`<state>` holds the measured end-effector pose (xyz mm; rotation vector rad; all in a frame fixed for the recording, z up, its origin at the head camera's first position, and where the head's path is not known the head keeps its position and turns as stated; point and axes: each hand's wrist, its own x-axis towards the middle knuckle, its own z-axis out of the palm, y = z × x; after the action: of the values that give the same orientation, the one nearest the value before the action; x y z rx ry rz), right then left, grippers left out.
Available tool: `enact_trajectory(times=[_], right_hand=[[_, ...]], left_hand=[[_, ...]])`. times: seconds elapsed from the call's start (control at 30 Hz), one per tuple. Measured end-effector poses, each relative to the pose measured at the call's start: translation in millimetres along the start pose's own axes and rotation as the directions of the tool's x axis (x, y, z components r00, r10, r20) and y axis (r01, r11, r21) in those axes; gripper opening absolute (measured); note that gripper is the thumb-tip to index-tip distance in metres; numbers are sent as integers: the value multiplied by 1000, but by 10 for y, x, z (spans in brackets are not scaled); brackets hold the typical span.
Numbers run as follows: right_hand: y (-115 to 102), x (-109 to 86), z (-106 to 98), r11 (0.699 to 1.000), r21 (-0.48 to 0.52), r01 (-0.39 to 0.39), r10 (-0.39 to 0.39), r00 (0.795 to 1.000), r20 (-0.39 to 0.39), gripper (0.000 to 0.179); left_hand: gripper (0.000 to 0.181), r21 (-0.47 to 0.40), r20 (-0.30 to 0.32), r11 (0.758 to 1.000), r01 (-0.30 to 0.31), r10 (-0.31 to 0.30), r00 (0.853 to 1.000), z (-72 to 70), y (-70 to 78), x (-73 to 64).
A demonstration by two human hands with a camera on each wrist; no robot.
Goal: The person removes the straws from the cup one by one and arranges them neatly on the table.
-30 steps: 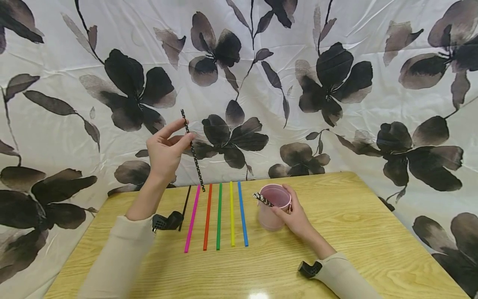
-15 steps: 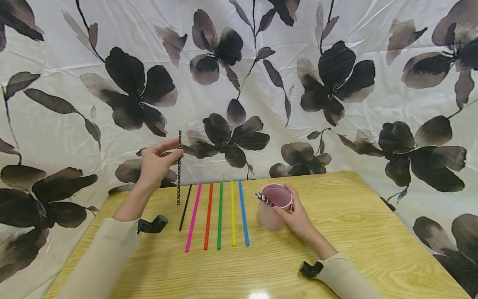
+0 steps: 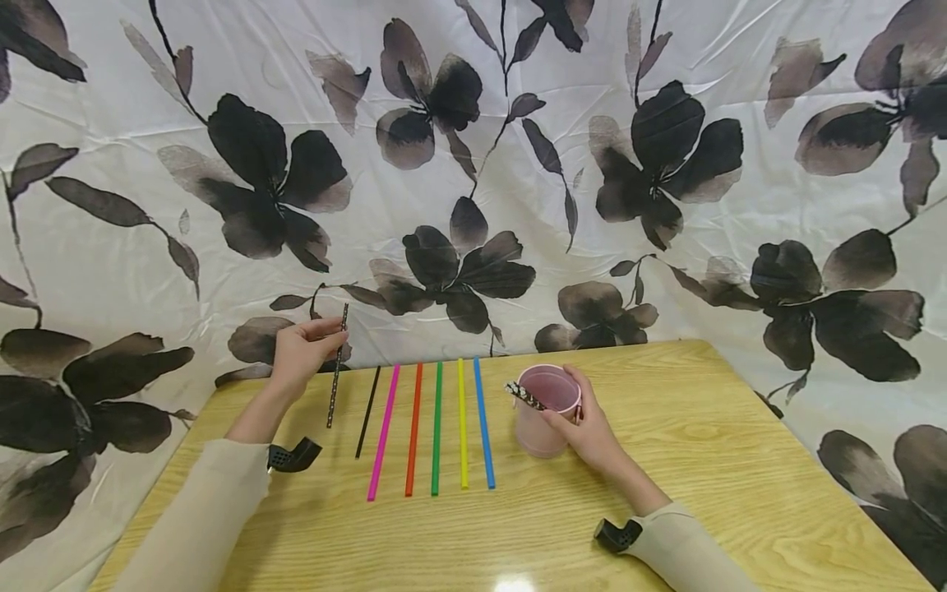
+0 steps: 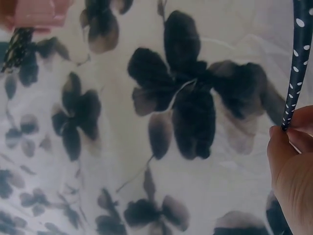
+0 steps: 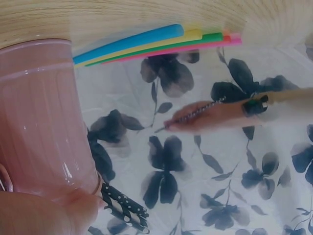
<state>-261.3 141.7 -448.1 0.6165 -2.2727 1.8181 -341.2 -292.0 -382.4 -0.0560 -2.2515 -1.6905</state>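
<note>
My left hand [image 3: 299, 353] pinches a black straw with white dots [image 3: 336, 382] between thumb and fingers, near its upper part. The straw hangs steeply over the table's back left, left of the row of straws. In the left wrist view the dotted straw [image 4: 299, 58] rises from the fingertips. My right hand [image 3: 592, 436] grips a small pink bucket [image 3: 538, 436] by its right side, thumb over the rim. Black straws with white patterns [image 3: 524, 396] lean out over the bucket's left rim beside that thumb; the right wrist view shows these patterned straws [image 5: 122, 203] too.
Between the hands, a spaced row lies on the wooden table [image 3: 592, 543]: a thin short black straw [image 3: 367, 415], then pink [image 3: 383, 436], red [image 3: 414, 427], green [image 3: 436, 427], yellow [image 3: 463, 427] and blue [image 3: 484, 427] straws. A floral cloth [image 3: 473, 181] hangs behind.
My left hand has come down and left with the dotted straw, from above the row to the table's left part. The right hand and bucket stay put.
</note>
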Motion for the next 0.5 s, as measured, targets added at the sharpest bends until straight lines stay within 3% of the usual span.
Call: enact_trajectory(times=[0.03,0.27,0.3,0.5], right_hand=[[-1,-2,2,1000,3,-3,3,1000,-1,73],[-6,-8,1,1000,6,-10,10,1000,-9,73],[-7,-7,1,1000,7,-11,11,1000,-10,73],[-3,5,2,1000,12,-9,9,1000,-4,72]], left_hand=[[37,-47,27,999,-14,15,1000,-34,-157,62],[40,-7,52,999,40,-40,998,-4,-409,43],[39,-44,64,998,41,-38,997,-18,-532,91],[36,-82,90,995,52,-44,995,-33,-962,230]])
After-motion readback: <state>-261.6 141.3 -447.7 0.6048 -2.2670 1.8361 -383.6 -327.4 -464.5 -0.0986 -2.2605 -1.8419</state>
